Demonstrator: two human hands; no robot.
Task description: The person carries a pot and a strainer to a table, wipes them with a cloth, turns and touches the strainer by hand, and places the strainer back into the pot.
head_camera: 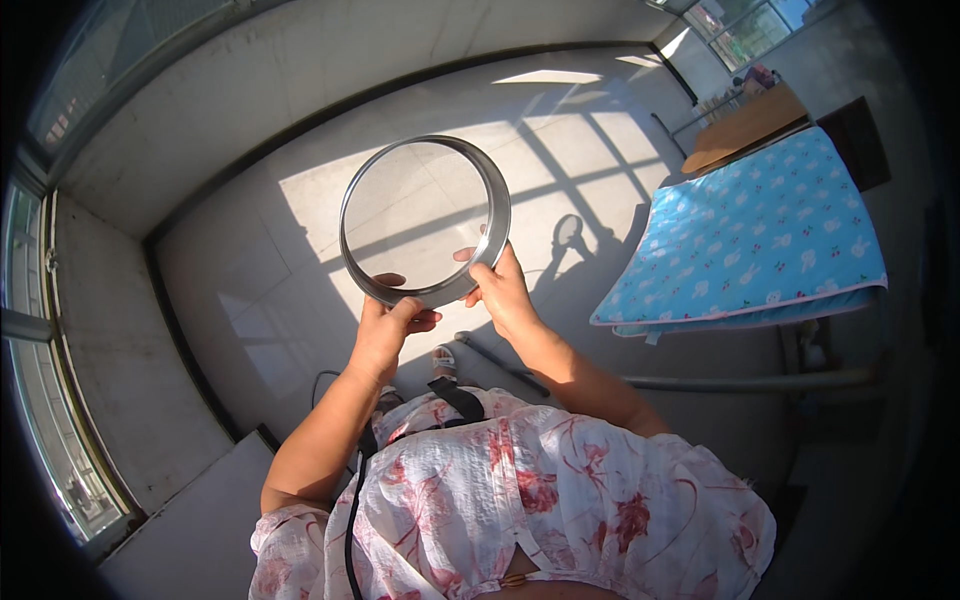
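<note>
A round metal sieve (pixel 424 221) with a fine mesh is held up in front of me, tilted so that the sunlit floor shows through it. My left hand (pixel 391 330) grips its lower left rim, the thumb outside and a fingertip seen through the mesh. At the lower right rim my right hand (pixel 499 289) holds on in the same way, its thumb on the metal wall. The shadow of the sieve and hands falls on the tiled floor (pixel 307 330) to the right.
On the right a blue rabbit-print cloth (pixel 757 232) lies folded over a support, beside a brown board (pixel 750 127). A metal tube (pixel 750 384) runs below the cloth. A low wall (pixel 255 82) curves along the far side, and barred windows (pixel 60 442) stand at left.
</note>
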